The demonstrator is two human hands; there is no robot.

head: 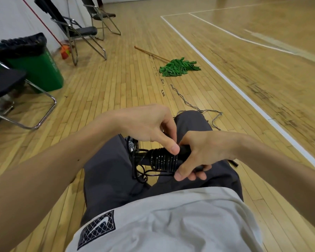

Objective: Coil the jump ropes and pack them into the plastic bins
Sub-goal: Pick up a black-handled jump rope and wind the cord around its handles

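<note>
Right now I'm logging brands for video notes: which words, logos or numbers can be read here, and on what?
No words can be read.
Shirt patch: a white swoosh logo, no letters.
Green bin: faint white markings, too blurred to read.
Floor marks: small dark scribbles, too small to read.

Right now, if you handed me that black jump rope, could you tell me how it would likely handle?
The black jump rope would probably start unwinding: its tight turns seem pinned only by the left hand and right hand. Its loose tail curls in loops, so it is likely floppy yet springy. It is probably light, being thin cord.
</note>
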